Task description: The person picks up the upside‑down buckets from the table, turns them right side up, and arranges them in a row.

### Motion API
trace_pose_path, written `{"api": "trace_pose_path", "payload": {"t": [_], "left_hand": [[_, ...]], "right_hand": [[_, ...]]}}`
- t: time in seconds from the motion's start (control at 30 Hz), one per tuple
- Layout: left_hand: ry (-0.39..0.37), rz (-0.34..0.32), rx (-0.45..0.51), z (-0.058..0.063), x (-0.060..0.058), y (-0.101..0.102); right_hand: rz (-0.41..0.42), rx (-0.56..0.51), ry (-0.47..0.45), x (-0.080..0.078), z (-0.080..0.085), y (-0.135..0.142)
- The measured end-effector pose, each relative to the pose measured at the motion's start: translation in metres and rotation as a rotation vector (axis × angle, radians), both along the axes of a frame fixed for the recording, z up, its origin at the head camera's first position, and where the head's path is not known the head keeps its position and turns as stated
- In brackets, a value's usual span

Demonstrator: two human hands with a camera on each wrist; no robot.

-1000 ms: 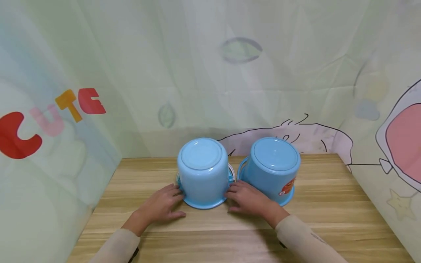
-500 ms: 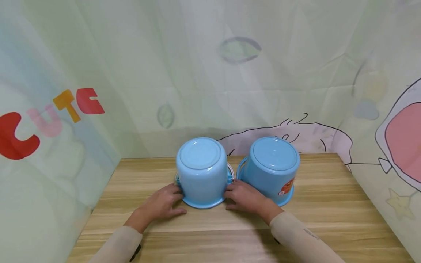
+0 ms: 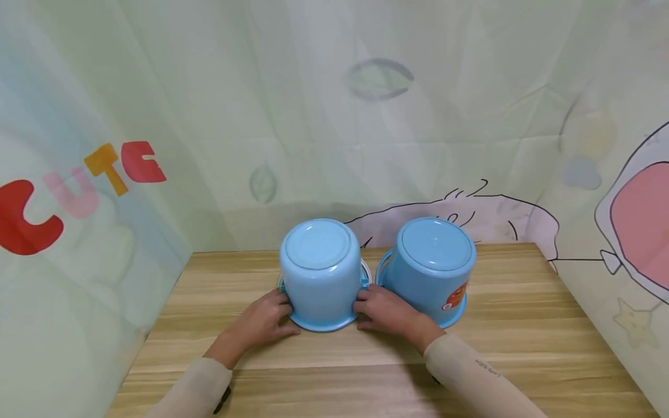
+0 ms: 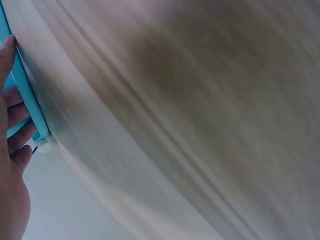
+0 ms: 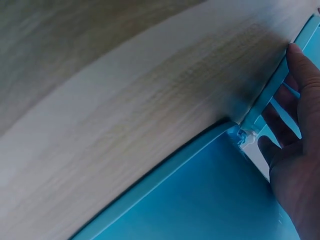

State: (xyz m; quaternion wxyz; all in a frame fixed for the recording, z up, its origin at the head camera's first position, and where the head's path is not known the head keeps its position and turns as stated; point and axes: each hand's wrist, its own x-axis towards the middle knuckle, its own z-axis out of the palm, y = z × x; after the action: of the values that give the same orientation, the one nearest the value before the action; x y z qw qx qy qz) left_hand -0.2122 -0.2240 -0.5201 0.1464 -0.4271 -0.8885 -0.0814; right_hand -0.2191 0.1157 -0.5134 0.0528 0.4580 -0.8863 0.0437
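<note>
Two light blue plastic buckets stand upside down side by side. My left hand (image 3: 265, 318) is at the left side of the left bucket (image 3: 320, 284), its thumb at the rim (image 4: 27, 95) and its fingers behind it against the wall. On the opposite side my right hand (image 3: 385, 309) holds the same rim (image 5: 280, 77) between thumb and fingers, in the gap between the buckets. Part of a white-gripped handle shows behind the left bucket. The right bucket (image 3: 434, 273), with its blue handle (image 3: 383, 270), is close beside my right hand.
An orange-red sticker (image 3: 456, 297) is on the right bucket's side. The buckets rest on a wood-grain table (image 3: 334, 377). A pale printed curtain (image 3: 313, 116) closes off the back and both sides.
Both hands have drawn in slightly closer to the left bucket's rim, and the thumbs have come nearer to it. The buckets stay where they were.
</note>
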Motion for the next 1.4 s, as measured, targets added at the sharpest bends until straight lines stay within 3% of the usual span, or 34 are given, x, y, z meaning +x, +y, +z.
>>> {"api": "trace_pose_path", "payload": {"t": [0.3, 0.57, 0.73, 1.4], "left_hand": [[-0.059, 0.042, 0.018, -0.0018, 0.001, 0.0045], [-0.043, 0.066, 0.026, -0.0035, 0.002, 0.0061], [-0.073, 0.089, 0.006, -0.0028, 0.004, 0.0064], [-0.042, 0.063, 0.026, -0.0021, 0.0058, 0.0083]], "right_hand": [[0.009, -0.037, 0.01, -0.0005, -0.0036, -0.0011], [-0.005, -0.034, 0.003, -0.0007, -0.0041, -0.0033], [-0.01, -0.028, 0.007, -0.0004, -0.0043, -0.0036], [-0.013, -0.04, 0.03, -0.0002, -0.0059, -0.0021]]}}
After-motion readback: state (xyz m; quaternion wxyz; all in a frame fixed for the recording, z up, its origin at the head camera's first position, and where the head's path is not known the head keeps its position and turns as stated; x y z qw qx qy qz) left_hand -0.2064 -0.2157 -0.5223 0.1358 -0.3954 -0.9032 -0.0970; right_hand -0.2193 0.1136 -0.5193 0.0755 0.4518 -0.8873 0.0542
